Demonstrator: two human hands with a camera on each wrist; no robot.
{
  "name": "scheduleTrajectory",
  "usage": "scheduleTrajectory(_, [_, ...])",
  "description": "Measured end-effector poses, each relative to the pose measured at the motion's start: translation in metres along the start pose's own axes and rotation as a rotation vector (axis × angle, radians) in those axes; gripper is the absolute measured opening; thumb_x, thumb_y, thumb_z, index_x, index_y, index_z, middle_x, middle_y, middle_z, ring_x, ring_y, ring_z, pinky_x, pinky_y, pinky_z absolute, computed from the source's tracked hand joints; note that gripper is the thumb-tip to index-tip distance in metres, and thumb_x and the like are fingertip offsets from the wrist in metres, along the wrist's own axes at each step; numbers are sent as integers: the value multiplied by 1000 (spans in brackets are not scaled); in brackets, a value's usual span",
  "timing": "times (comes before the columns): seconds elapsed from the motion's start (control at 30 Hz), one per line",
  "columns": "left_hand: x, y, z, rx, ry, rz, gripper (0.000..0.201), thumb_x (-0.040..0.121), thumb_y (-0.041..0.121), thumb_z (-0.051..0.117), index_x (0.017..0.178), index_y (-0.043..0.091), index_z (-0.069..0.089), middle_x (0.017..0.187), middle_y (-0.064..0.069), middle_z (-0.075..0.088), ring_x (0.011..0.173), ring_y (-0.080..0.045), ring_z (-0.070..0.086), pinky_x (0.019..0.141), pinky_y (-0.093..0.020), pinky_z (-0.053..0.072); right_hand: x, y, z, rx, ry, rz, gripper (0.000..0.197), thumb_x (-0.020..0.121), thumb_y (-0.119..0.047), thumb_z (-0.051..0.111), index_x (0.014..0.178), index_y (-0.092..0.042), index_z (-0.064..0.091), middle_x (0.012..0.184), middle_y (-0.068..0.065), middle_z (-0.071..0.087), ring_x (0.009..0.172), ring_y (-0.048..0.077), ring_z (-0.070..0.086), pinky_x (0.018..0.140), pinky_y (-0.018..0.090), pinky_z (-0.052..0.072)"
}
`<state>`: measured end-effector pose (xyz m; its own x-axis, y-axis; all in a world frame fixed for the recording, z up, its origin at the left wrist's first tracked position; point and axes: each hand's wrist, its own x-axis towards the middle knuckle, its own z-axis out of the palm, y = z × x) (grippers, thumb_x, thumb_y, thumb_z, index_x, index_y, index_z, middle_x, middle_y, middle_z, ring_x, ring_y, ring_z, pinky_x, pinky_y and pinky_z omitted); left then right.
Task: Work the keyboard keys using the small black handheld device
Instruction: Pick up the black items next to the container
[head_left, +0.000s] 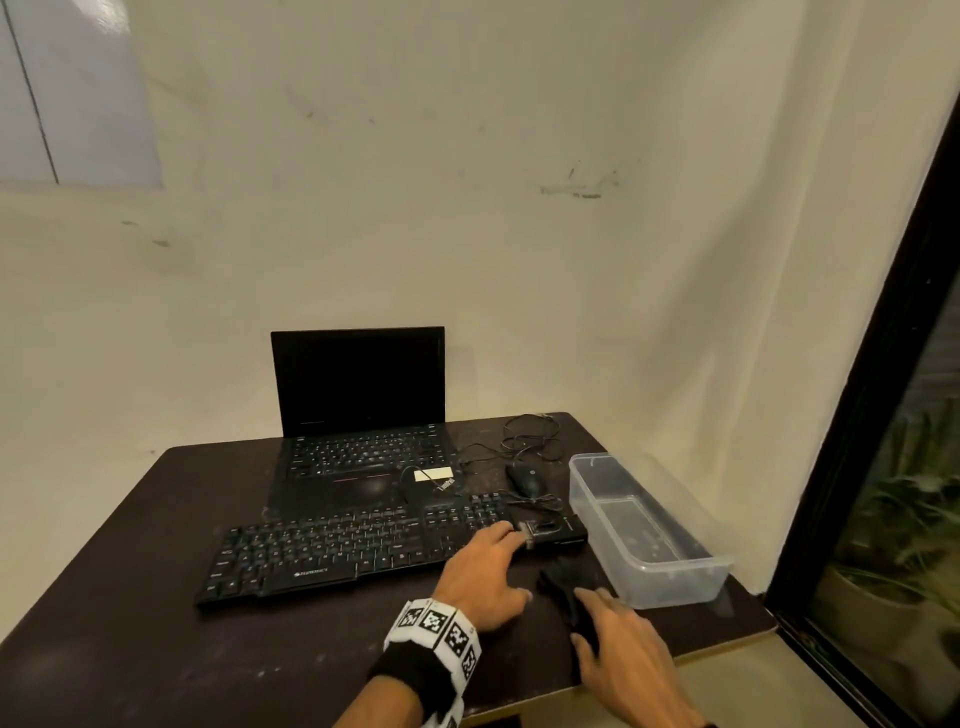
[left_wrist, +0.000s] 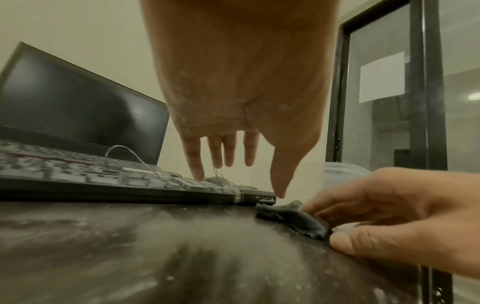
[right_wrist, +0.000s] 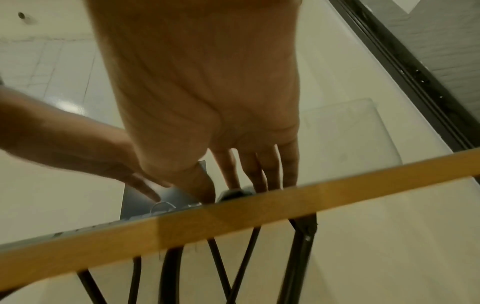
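Note:
A black keyboard (head_left: 332, 551) lies on the dark table (head_left: 130, 597) in front of an open laptop (head_left: 358, 415). The small black device (head_left: 553, 532), with a pale bristly end, lies against the keyboard's right end, also low in the left wrist view (left_wrist: 259, 197). My left hand (head_left: 506, 558) reaches over that end with straight fingers (left_wrist: 193, 160); its index tip touches the device's pale end. My right hand (head_left: 597, 618) lies on a crumpled black cloth (head_left: 563, 584) near the front edge. Its fingers and thumb pinch the cloth (left_wrist: 291, 219).
A clear plastic tub (head_left: 675, 577) stands along the table's right side. A black mouse (head_left: 527, 478) with a tangled cable lies behind the device. The table's wooden front edge (right_wrist: 233, 216) runs just under my right hand. A dark window frame (head_left: 857, 415) stands to the right.

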<state>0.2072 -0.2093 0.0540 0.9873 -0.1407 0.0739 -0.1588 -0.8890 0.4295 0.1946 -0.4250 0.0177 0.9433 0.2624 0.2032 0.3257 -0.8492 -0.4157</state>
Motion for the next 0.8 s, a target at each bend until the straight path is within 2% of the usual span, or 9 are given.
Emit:
scheduleTrajectory(0.1, [15, 13, 14, 25, -81, 9, 88, 93, 37, 73, 167, 28, 26, 176, 2, 15, 162, -18, 17, 129, -35, 24, -7, 7, 15, 8, 50, -13, 55, 102, -42, 63, 155, -31, 52, 157, -9, 55, 144, 10, 54, 118, 27, 41])
scheduleTrajectory(0.13, [19, 16, 19, 27, -109, 7, 88, 93, 36, 72, 167, 27, 26, 176, 1, 15, 162, -18, 16, 129, -36, 24, -7, 8, 18, -47, 40, -4, 51, 93, -42, 74, 142, -30, 65, 145, -7, 67, 132, 11, 66, 110, 30, 51])
scheduleTrajectory(0.2, [26, 21, 29, 30, -151, -5, 83, 94, 32, 69, 167, 27, 28, 176, 0, 15, 161, -21, 18, 129, -38, 25, -7, 21, 31, -19, 185, 4, 47, 62, -34, 99, 105, -26, 81, 104, -6, 82, 93, 12, 80, 80, 32, 65])
scheduleTrajectory(0.27, [31, 24, 35, 47, -171, -17, 73, 96, 27, 64, 163, 26, 36, 175, -1, 17, 159, -25, 24, 127, -41, 28, -10, 21, 35, 14, 235, -27, 47, 45, -21, 106, 81, -27, 77, 78, -13, 76, 69, 7, 76, 62, 27, 62])
scheduleTrajectory(0.33, [33, 26, 40, 96, -192, -2, 62, 97, 25, 61, 158, 23, 46, 170, -2, 28, 154, -28, 33, 123, -43, 29, -14, 18, 31, 42, 244, -18, 47, 43, -16, 106, 73, -31, 73, 70, -16, 72, 61, 5, 72, 58, 25, 58])
scheduleTrajectory(0.43, [35, 23, 43, 109, -167, 21, 52, 96, 27, 61, 148, 22, 56, 154, 0, 47, 143, -25, 43, 118, -43, 35, -20, 22, 29, 76, 280, 19, 47, 44, -17, 105, 77, -32, 74, 73, -15, 75, 63, 7, 72, 60, 26, 57])
scheduleTrajectory(0.53, [40, 18, 44, 62, -21, 41, 45, 93, 28, 61, 138, 23, 63, 141, 4, 56, 136, -20, 50, 114, -39, 40, -21, 23, 28, 118, 293, 13, 48, 61, -27, 100, 103, -31, 77, 96, -10, 80, 81, 12, 77, 71, 31, 63])
scheduleTrajectory(0.67, [57, 26, 38, 116, 145, 92, 53, 95, 29, 62, 146, 19, 55, 151, 3, 47, 141, -19, 44, 117, -37, 38, -13, 30, 39, 107, 273, -89, 52, 73, -33, 86, 123, -28, 78, 127, -3, 78, 108, 15, 78, 88, 34, 64])
scheduleTrajectory(0.8, [85, 30, 34, 246, 13, -24, 73, 96, 34, 65, 160, 16, 35, 167, -7, 32, 155, -28, 29, 127, -45, 27, -6, 39, 57, 147, 313, -143, 37, 79, -29, 71, 113, -32, 82, 130, -6, 77, 114, 13, 74, 97, 29, 57])
